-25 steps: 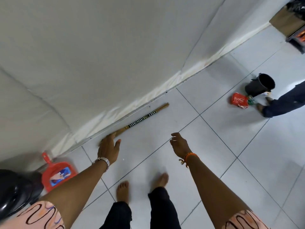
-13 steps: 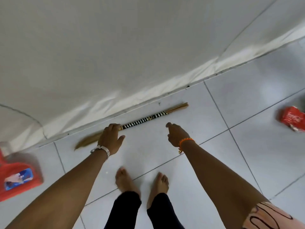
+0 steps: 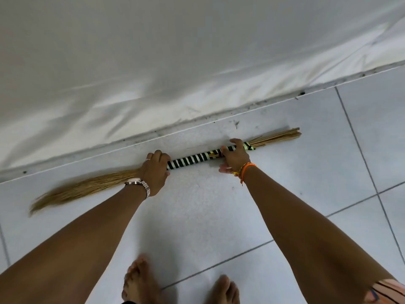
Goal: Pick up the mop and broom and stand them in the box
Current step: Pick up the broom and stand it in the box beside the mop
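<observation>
my left hand (image 3: 155, 172) curled over the broom (image 3: 192, 160), right hand (image 3: 235, 155) gripping its striped wrap, wall (image 3: 197, 62) edge just beyond, open tiled floor (image 3: 197, 205) behind

**Hidden, cropped and blurred areas**

The left hand (image 3: 154, 172) covers part of the broom (image 3: 192, 160); the right hand (image 3: 235, 155) covers another section of the striped binding. The bristle tips at far left are motion-blurred. Both feet (image 3: 140, 281) are cropped by the bottom edge.
</observation>
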### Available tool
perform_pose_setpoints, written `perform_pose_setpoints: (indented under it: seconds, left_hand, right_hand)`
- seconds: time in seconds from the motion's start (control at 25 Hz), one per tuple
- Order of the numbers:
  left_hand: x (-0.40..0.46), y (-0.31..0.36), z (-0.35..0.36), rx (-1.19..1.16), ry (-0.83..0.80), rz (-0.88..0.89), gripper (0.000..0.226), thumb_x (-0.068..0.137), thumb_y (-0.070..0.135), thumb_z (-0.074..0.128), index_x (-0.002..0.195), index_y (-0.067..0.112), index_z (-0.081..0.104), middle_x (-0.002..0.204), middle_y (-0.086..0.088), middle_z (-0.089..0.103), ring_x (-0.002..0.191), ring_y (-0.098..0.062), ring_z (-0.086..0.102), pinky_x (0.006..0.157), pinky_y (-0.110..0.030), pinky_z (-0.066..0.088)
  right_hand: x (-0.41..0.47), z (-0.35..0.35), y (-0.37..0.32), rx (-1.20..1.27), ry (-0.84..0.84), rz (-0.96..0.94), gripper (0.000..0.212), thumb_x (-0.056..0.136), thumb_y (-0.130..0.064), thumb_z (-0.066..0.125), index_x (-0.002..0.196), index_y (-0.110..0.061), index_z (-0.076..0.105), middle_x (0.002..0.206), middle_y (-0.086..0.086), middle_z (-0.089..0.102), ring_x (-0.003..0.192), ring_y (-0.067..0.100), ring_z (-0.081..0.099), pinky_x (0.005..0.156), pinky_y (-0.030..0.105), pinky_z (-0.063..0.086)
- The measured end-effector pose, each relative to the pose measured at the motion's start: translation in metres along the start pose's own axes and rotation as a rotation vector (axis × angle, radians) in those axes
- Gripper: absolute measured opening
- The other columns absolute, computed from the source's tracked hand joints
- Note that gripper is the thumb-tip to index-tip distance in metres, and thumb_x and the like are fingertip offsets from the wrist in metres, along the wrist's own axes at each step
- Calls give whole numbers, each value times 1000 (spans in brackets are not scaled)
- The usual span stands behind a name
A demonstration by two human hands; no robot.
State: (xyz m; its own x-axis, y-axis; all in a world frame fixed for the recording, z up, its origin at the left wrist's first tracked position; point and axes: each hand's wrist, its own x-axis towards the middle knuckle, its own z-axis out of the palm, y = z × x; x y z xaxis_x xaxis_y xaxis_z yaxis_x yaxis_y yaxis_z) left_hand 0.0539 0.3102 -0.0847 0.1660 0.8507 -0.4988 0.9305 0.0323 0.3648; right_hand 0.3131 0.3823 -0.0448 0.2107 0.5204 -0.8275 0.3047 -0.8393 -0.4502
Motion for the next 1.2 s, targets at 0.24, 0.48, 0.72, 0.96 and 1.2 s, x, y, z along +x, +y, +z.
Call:
perform_pose_setpoints:
  seconds: [0.24, 0.48, 0.72, 0.96, 1.2]
  left_hand:
    - [-14, 0, 9, 110, 99, 62, 26, 88, 5, 64, 113, 3, 57, 103, -16, 60, 88, -30, 59, 68, -39, 51]
    - [-112, 54, -87, 37, 103, -71, 45, 74, -5, 69, 115, 8, 56, 86, -9, 64, 67, -27, 63, 56, -35, 49]
    - [-296, 139, -268, -22, 105, -256, 53, 56, -3, 82, 105, 8, 63, 90, -6, 65, 74, -23, 67, 62, -34, 58]
    - [-500, 188, -400, -260, 315, -421, 39, 87, -5, 50, 124, 9, 49, 113, -10, 59, 100, -26, 55, 83, -34, 45]
    - [-655, 155, -414, -435, 539, -522, 30, 86, 2, 48, 113, 16, 47, 104, -7, 61, 89, -24, 57, 74, -32, 46]
  right_hand:
    - [10, 8, 2, 65, 153, -63, 18, 94, -26, 61, 107, -15, 56, 115, 22, 64, 87, 35, 72, 55, 36, 64]
    - [-134, -5, -59, 250, 327, -258, 58, 92, -17, 63, 128, -42, 25, 76, 5, 64, 53, 22, 69, 62, 45, 64]
    - [-391, -54, -158, 440, 250, -223, 76, 69, -20, 86, 128, -27, 37, 88, 9, 73, 93, 35, 71, 91, 55, 57]
    - [-644, -82, -234, 259, -20, -564, 36, 80, -32, 78, 105, -13, 61, 97, 2, 72, 99, 27, 70, 91, 53, 57]
    - [-807, -3, -239, 188, -329, -865, 33, 86, -12, 71, 111, -16, 50, 101, 13, 71, 96, 32, 71, 87, 57, 58]
